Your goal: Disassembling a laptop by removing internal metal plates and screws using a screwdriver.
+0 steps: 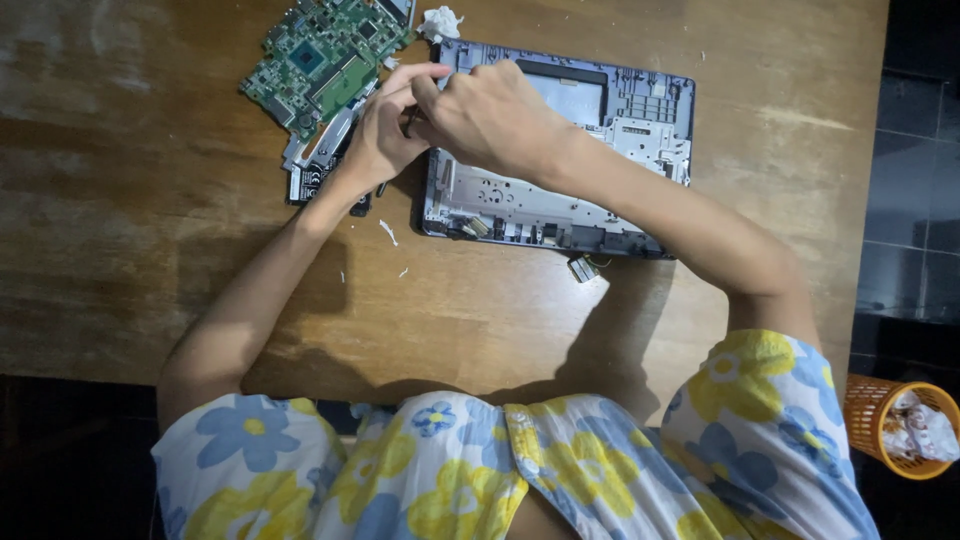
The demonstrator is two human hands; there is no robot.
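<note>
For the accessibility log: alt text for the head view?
Both hands, left hand and right hand, meet at the corner of an opened laptop shell on a wooden table, beside a green circuit board.

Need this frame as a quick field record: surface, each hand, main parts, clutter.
surface: wooden table
left hand: at upper left corner of the laptop shell, fingers pinched
right hand: over the same corner, touching the left hand
held item: hidden by the fingers
laptop shell: grey, opened, lying flat
circuit board: green, left of the shell
clutter: white wad, white scraps
floor: orange basket
</note>
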